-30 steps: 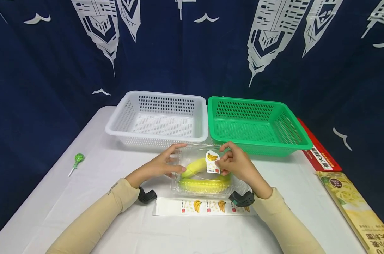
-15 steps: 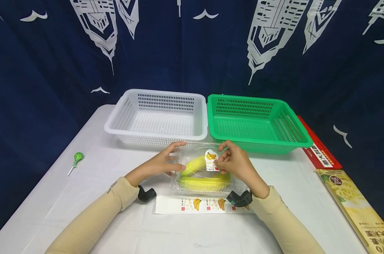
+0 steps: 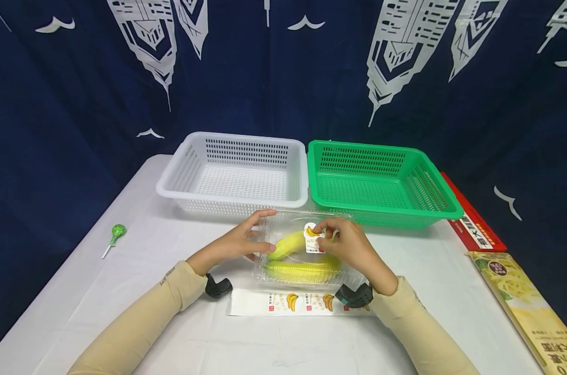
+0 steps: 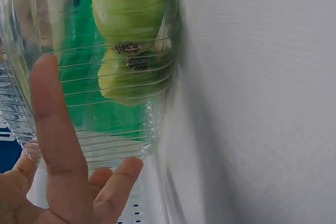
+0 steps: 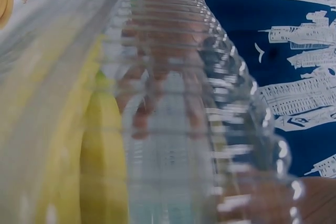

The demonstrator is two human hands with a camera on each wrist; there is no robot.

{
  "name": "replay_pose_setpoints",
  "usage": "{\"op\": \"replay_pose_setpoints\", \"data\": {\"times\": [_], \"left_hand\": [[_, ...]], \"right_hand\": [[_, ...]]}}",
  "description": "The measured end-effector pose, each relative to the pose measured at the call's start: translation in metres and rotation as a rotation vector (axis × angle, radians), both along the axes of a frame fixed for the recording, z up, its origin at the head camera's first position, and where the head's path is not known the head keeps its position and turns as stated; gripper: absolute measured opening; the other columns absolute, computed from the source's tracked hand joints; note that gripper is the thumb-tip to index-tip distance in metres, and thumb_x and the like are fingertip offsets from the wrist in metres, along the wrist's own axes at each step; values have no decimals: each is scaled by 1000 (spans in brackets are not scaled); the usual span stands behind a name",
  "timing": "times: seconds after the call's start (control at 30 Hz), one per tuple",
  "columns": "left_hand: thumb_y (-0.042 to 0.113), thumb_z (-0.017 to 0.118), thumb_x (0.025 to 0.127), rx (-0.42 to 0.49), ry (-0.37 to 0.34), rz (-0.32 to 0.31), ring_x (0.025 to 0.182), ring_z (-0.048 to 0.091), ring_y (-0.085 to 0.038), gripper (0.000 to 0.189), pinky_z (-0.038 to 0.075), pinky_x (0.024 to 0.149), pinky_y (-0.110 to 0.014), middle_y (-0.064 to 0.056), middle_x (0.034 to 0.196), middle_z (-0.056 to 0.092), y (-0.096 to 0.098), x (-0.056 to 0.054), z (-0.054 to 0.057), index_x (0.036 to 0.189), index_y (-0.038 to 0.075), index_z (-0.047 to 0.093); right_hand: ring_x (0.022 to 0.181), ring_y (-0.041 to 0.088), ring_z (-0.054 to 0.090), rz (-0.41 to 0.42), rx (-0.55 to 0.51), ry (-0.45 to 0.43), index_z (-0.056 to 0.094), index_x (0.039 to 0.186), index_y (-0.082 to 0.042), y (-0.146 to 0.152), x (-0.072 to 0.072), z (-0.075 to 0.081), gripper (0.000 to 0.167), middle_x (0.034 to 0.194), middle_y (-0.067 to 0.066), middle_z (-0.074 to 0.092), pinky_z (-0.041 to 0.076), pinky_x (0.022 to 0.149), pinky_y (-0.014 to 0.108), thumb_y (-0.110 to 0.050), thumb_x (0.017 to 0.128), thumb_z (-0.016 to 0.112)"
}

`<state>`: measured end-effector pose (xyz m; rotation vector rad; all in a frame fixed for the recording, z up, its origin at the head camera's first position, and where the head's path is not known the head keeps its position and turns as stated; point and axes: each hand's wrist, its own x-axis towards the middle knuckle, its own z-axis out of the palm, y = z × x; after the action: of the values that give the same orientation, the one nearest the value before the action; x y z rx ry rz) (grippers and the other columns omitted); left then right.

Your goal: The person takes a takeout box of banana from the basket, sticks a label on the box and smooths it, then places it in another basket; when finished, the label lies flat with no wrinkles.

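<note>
A clear plastic clamshell box [image 3: 283, 221] with two bananas [image 3: 302, 271] inside lies at the middle of the table, its lid down. A white banana sticker [image 3: 311, 247] is at the lid's right part. My left hand [image 3: 238, 240] holds the box's left end, thumb and fingers spread along it; the left wrist view shows fingertips [image 4: 131, 167] touching the ribbed plastic. My right hand [image 3: 351, 242] is over the lid, thumb and curled index finger at the sticker's right side. Whether the whole sticker lies flat is hidden. The right wrist view looks along the box, partly blurred.
Behind the box stand a white basket [image 3: 231, 197] and a green basket [image 3: 386, 211]. A strip of banana stickers [image 3: 248, 303] lies in front. A green lollipop [image 3: 118, 230] is at left; a red package [image 3: 480, 229] and a yellow noodle package [image 3: 522, 302] are at right.
My right index finger has come down from its raised position onto the upper part of the sticker. My left hand and the box have stayed in place.
</note>
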<state>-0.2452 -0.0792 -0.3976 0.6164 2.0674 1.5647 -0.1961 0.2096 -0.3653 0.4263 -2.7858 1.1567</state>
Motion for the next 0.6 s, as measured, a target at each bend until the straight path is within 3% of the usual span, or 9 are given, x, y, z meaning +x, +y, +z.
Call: {"op": "replay_pose_setpoints", "data": {"times": [0.13,0.4,0.6], "left_hand": [[17,79,97,6,-5,2,157,27,-55,86,64,81,-44,-20,177,14,0,0,0,169,25,31],[15,78,97,12,-6,4,157,25,-57,87,63,79,-44,-19,178,13,1,0,0,169,23,31],[16,78,97,9,-6,5,155,28,-56,88,63,80,-44,-26,175,15,0,1,0,170,24,30]], "right_hand": [[58,12,45,6,25,-6,78,109,-3,0,0,0,18,87,6,58,39,60,28,-2,91,79],[63,16,49,58,69,-17,75,128,4,2,-1,4,45,89,7,58,42,60,29,-9,87,89],[64,15,50,166,-136,-180,64,140,7,15,-1,11,51,98,11,54,48,57,28,-6,94,81]]}}
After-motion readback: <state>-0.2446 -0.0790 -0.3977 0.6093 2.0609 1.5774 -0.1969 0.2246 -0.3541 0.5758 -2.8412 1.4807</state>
